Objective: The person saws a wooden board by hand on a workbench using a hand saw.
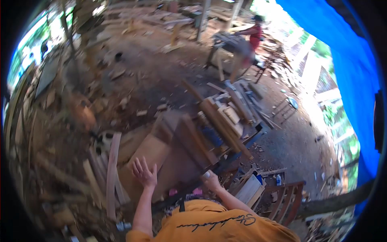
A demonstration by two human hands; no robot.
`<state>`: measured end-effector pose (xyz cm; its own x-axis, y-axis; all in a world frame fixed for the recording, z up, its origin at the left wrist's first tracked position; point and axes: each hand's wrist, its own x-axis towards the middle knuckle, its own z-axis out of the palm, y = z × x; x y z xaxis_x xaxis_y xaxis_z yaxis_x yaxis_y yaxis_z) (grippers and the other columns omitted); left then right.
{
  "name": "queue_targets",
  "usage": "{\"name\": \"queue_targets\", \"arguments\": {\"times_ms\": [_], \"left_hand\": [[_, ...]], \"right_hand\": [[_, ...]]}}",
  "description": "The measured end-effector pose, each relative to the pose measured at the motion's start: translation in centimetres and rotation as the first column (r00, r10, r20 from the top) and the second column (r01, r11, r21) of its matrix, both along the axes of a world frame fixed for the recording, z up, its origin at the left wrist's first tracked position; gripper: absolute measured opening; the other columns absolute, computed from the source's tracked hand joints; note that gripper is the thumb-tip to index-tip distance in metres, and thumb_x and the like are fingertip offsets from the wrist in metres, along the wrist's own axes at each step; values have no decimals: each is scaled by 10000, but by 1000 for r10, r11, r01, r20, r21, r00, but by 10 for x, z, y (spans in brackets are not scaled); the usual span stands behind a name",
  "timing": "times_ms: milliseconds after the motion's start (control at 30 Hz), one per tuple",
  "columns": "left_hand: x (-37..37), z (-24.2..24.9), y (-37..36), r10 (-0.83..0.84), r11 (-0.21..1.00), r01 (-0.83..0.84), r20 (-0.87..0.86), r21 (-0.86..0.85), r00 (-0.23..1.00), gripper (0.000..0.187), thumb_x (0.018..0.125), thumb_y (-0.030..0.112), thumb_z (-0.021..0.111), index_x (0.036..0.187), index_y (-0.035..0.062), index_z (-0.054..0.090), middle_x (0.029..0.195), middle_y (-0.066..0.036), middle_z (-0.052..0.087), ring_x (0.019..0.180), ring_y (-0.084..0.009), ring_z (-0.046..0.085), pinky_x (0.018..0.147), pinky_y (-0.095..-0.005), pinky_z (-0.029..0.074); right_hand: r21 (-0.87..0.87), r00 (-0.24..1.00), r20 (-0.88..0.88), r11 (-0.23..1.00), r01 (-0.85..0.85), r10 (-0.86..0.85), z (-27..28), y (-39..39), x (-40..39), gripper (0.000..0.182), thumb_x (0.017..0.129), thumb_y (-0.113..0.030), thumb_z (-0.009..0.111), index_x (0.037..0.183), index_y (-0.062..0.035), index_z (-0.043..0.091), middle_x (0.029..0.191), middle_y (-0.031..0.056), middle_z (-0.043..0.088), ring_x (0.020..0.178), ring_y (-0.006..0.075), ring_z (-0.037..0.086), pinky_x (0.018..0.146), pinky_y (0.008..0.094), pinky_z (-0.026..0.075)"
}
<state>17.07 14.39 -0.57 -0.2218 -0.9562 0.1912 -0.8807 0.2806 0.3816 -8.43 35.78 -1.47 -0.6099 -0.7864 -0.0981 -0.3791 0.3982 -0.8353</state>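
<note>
The dark plank (193, 141) is gripped at its near end by the right hand (210, 180), its long axis slanting up-left, while the left hand (144, 173), fingers spread, is held left of it.

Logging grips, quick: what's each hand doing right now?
Left hand: open, fingers spread, holding nothing.
Right hand: closed on a dark wooden board.

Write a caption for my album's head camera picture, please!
Left hand open above flat brown wooden boards; right hand grips a long dark plank.
</note>
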Motion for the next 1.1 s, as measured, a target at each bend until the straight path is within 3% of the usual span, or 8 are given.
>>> {"name": "queue_targets", "arguments": {"times_ms": [100,200,267,433,567,633,867,1100], "left_hand": [[23,-9,5,293,955,-284,-133,81,947,823,886,477,649,1523,94,295,1564,-242,269,1432,-431,266,1127,-628,207],[32,-23,-3,362,931,-355,-342,85,867,800,919,432,641,1513,46,270,1529,-233,328,1387,-384,368,1112,-519,313],[35,-23,-10,477,878,-206,-743,433,469,676,966,376,603,1459,-6,344,1396,-196,489,1271,-300,500,1031,-390,412],[49,-33,-8,513,855,-98,-800,510,311,474,1015,373,514,1225,-52,536,1130,-153,642,1049,-236,602,919,-371,439],[46,-42,17,408,899,-120,-710,420,574,495,958,350,570,1241,-53,516,1114,-238,610,1054,-384,597,921,-434,445],[19,-34,38,274,946,-324,-578,18,768,544,877,281,648,1290,-32,484,1158,-254,571,1091,-446,554,948,-483,431],[5,-4,103,283,933,-40,-662,358,694,757,915,350,634,1467,-45,298,1438,-311,361,1317,-461,360,1105,-503,297],[18,12,104,170,983,-177,-561,43,810,511,856,221,681,1293,37,490,1251,-219,501,1218,-413,442,1037,-512,328]], "right_hand": [[89,1000,-17,996,-4,6,-9,3,-2,216,850,-167,751,928,-29,604,794,137,663,690,206,597,662,362,498],[127,998,-54,991,-32,39,-4,2,-2,202,869,-166,739,927,-26,605,795,110,668,695,174,593,660,345,496],[118,999,-15,992,-47,49,-4,1,0,197,872,-163,736,921,-26,603,783,97,665,693,167,589,655,340,492],[89,996,-42,993,-77,81,-16,2,-4,207,880,-171,732,892,-21,590,724,61,633,665,138,576,622,336,479],[82,995,-51,993,-80,84,-35,6,-11,215,886,-164,729,859,-29,564,693,45,601,583,120,573,521,306,471],[74,997,7,994,-76,76,-33,6,-8,216,890,-160,724,851,-30,556,690,40,594,577,115,573,507,303,469],[57,996,57,996,-68,65,-24,3,-4,256,886,-203,727,887,-8,561,696,104,604,621,181,574,596,350,474],[70,998,29,996,-51,49,-37,6,-11,263,874,-205,737,902,0,575,710,127,606,655,234,589,638,378,476]]}}
